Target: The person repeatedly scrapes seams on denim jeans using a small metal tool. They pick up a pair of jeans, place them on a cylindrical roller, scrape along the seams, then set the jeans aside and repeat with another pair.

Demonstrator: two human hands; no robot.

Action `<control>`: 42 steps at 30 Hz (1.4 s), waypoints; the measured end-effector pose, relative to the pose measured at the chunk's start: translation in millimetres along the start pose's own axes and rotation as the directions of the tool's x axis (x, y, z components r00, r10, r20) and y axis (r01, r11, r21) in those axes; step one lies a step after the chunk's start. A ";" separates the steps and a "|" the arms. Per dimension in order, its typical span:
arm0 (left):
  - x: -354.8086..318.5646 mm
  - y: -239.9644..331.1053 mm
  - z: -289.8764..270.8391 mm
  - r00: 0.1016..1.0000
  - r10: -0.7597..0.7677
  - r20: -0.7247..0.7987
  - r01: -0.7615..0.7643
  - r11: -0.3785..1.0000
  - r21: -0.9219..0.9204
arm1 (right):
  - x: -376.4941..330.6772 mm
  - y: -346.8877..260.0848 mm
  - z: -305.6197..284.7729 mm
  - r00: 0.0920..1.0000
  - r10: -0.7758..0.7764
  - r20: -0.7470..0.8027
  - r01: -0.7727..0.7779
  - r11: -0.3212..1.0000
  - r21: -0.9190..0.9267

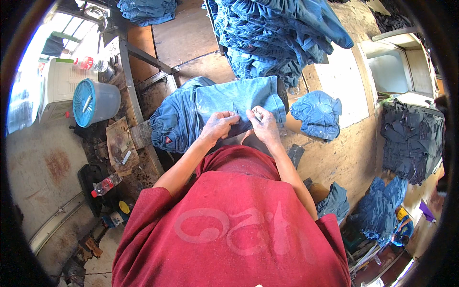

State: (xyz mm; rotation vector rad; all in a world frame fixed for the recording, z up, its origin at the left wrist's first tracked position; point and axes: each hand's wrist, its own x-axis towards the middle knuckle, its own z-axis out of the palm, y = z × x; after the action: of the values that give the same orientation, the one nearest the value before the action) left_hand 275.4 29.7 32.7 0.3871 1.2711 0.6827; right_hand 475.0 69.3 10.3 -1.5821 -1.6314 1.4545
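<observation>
In front of me a pair of blue denim trousers [234, 94] lies drawn over a narrow support, its leg flat and its elastic-looking waist bunched at the left. A whitish smear shows on the leg. My left hand [219, 127] is closed at the near edge of the denim, thumb and fingers pressed together; whatever they hold is hidden. Just to its right my right hand [266, 128] is closed in a pinch on a small pale piece, too small to name. The hands are slightly apart.
A tall heap of denim [267, 38] stands beyond the support; a crumpled denim piece [317, 114] lies at its right. On the left are a blue-lidded bucket [95, 103], a metal frame [148, 58] and a plastic bottle [106, 184]. Dark garments [411, 138] are stacked far right.
</observation>
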 end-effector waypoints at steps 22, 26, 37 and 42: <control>-5.0 -0.9 2.2 0.997 0.072 -0.012 -0.070 0.990 0.120 | -8.3 -4.1 -5.8 0.998 -0.049 0.035 0.045 0.995 0.094; -5.5 -11.8 1.1 0.994 0.092 -0.055 -0.089 0.995 0.048 | -5.5 9.2 -4.5 1.000 0.009 0.028 -0.013 0.993 0.121; -4.6 -4.5 -12.0 0.999 -0.034 0.011 0.035 0.994 -0.103 | -8.8 2.3 -5.1 0.996 0.035 0.085 -0.055 0.968 0.245; 6.6 -8.6 -8.4 0.999 0.043 0.017 -0.045 0.988 0.145 | -9.2 -1.0 -9.0 0.993 0.006 0.119 -0.033 0.974 0.222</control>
State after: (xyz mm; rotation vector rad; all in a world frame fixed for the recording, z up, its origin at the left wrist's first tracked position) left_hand 270.4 26.8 20.3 0.5402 1.3061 0.6256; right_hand 484.5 64.5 17.5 -1.4140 -1.4574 1.7049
